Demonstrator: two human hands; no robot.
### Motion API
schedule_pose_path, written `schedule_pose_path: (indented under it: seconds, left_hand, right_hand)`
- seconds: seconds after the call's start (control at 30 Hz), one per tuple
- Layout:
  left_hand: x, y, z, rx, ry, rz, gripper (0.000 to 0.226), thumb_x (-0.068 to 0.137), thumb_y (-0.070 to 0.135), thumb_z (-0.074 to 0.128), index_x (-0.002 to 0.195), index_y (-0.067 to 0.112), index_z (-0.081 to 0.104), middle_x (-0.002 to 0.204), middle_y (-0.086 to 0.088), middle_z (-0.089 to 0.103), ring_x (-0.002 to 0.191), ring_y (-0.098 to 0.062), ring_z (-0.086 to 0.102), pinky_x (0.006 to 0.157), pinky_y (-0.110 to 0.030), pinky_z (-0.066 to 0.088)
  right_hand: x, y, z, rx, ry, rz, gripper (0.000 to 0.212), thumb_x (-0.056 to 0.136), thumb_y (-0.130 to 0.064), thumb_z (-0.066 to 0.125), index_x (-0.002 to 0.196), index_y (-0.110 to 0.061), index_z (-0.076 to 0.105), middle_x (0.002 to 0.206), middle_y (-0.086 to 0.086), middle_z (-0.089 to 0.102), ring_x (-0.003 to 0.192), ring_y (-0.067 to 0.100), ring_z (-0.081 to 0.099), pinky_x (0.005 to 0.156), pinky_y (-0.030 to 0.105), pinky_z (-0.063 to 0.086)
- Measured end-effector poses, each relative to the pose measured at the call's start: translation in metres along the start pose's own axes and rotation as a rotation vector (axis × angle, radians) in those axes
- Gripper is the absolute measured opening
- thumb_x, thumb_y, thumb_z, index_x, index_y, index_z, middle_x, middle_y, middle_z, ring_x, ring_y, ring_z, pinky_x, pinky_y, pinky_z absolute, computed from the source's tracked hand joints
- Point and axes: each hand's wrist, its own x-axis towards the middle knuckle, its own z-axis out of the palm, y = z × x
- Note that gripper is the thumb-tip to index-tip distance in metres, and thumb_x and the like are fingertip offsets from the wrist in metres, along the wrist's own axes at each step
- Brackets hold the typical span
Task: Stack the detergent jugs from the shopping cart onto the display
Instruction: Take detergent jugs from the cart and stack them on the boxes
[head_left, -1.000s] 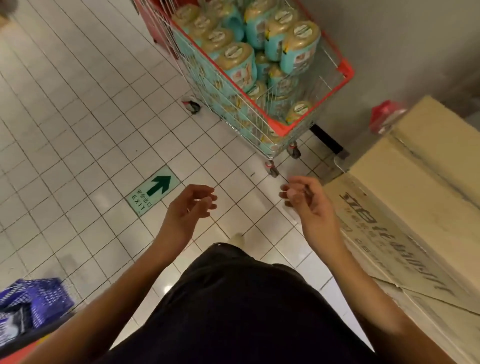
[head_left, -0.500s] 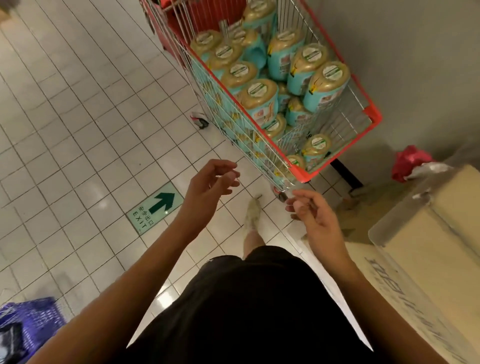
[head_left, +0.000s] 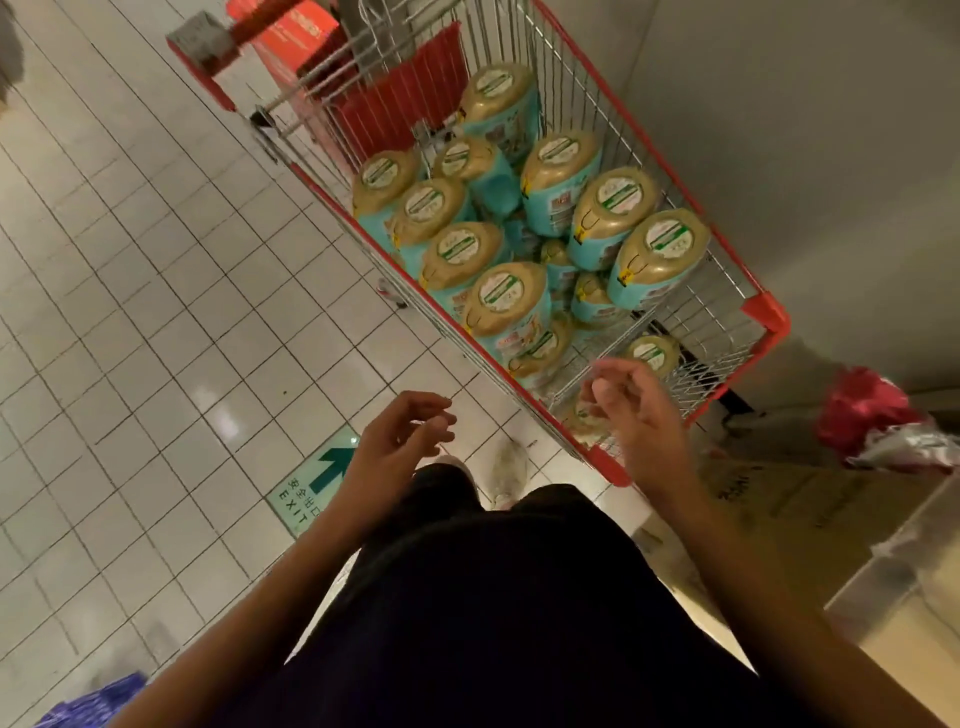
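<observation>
Tiled floor; red bag near cart.

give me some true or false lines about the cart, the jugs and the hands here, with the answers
1. The left hand and the right hand both hold nothing. True.
2. The shopping cart is empty. False: it holds many teal detergent jugs.
3. The jugs have gold tops. True.
4. The green exit sign hangs on the wall. False: it is set in the tiled floor, just below the left hand in the picture.
5. A red bag lies to the right of the cart, by the wall. True.
</observation>
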Motion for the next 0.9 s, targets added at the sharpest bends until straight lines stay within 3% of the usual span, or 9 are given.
schedule_pose_path:
  seconds: [0.07, 0.17, 0.33, 0.43, 0.5, 0.6, 0.67, 0.77, 0.9]
  left_hand:
    - [0.029, 0.012, -0.001, 0.009, -0.029, 0.005, 0.036, 0.09, 0.05, 0.064, 0.118, 0.028, 0.069, 0.114, 0.0, 0.075, 0.105, -0.022, 0.074, 0.087, -0.032, 0.061]
    - [0.082, 0.026, 0.009, 0.025, -0.118, 0.009, 0.028, 0.086, 0.053, 0.064, 0.11, 0.04, 0.072, 0.112, 0.003, 0.076, 0.103, -0.023, 0.074, 0.084, -0.03, 0.06]
    - [0.179, 0.041, 0.049, 0.15, -0.379, -0.039, 0.019, 0.081, 0.053, 0.069, 0.1, 0.051, 0.069, 0.102, 0.008, 0.074, 0.092, -0.01, 0.071, 0.078, -0.022, 0.056]
    - [0.236, 0.043, 0.078, 0.268, -0.526, -0.08, 0.015, 0.09, 0.037, 0.072, 0.104, 0.037, 0.068, 0.1, 0.007, 0.069, 0.086, -0.007, 0.066, 0.072, -0.018, 0.055]
    - [0.267, 0.042, 0.098, 0.323, -0.591, -0.168, 0.011, 0.098, 0.02, 0.069, 0.102, 0.029, 0.066, 0.097, 0.001, 0.068, 0.082, -0.015, 0.064, 0.066, -0.025, 0.054]
    - [0.305, 0.041, 0.125, 0.191, -0.652, -0.41, 0.013, 0.102, 0.007, 0.062, 0.097, 0.019, 0.065, 0.086, -0.009, 0.062, 0.072, -0.02, 0.056, 0.066, -0.028, 0.042]
    - [0.329, 0.04, 0.142, 0.162, -0.628, -0.511, 0.002, 0.103, 0.014, 0.062, 0.103, 0.014, 0.063, 0.088, -0.006, 0.066, 0.075, -0.021, 0.062, 0.066, -0.03, 0.048]
    - [0.36, 0.036, 0.171, 0.191, -0.533, -0.614, 0.008, 0.104, 0.017, 0.058, 0.099, 0.014, 0.062, 0.089, -0.004, 0.068, 0.074, -0.018, 0.063, 0.069, -0.032, 0.05]
    - [0.389, 0.031, 0.206, 0.132, -0.426, -0.732, 0.018, 0.11, 0.021, 0.049, 0.097, 0.012, 0.059, 0.086, -0.005, 0.062, 0.068, -0.018, 0.055, 0.06, -0.031, 0.043]
  right_hand:
    - [0.027, -0.008, -0.005, -0.019, 0.032, 0.002, 0.03, 0.096, -0.046, 0.062, 0.12, -0.029, 0.067, 0.109, -0.005, 0.075, 0.106, 0.015, 0.073, 0.093, 0.036, 0.061]
    - [0.066, -0.015, -0.018, -0.072, 0.08, 0.02, 0.018, 0.104, -0.026, 0.064, 0.122, -0.022, 0.066, 0.113, -0.003, 0.073, 0.109, 0.017, 0.07, 0.097, 0.042, 0.059]
    - [0.128, -0.024, -0.041, -0.21, 0.183, 0.099, 0.022, 0.102, -0.011, 0.067, 0.123, -0.014, 0.062, 0.108, -0.008, 0.068, 0.093, -0.01, 0.062, 0.081, 0.006, 0.048]
    - [0.166, -0.024, -0.058, -0.368, 0.178, 0.182, 0.037, 0.097, -0.007, 0.073, 0.131, -0.008, 0.058, 0.119, 0.004, 0.065, 0.101, 0.008, 0.062, 0.078, 0.002, 0.044]
    - [0.187, -0.02, -0.07, -0.45, 0.167, 0.233, 0.051, 0.091, -0.002, 0.077, 0.137, -0.005, 0.055, 0.132, 0.013, 0.06, 0.116, 0.022, 0.061, 0.089, 0.012, 0.048]
    - [0.213, -0.008, -0.085, -0.576, 0.144, 0.314, 0.073, 0.085, -0.003, 0.083, 0.148, -0.003, 0.045, 0.147, 0.021, 0.048, 0.134, 0.035, 0.053, 0.111, 0.042, 0.046]
    - [0.23, 0.0, -0.095, -0.631, 0.133, 0.368, 0.087, 0.083, -0.008, 0.086, 0.155, -0.007, 0.038, 0.153, 0.02, 0.043, 0.138, 0.037, 0.052, 0.112, 0.046, 0.047]
    - [0.253, 0.009, -0.109, -0.654, 0.164, 0.412, 0.1, 0.079, -0.006, 0.087, 0.161, -0.009, 0.03, 0.158, 0.02, 0.039, 0.139, 0.041, 0.051, 0.111, 0.055, 0.048]
    - [0.284, 0.021, -0.13, -0.711, 0.164, 0.372, 0.113, 0.076, -0.004, 0.089, 0.165, -0.005, 0.02, 0.161, 0.026, 0.032, 0.146, 0.043, 0.042, 0.12, 0.049, 0.041]
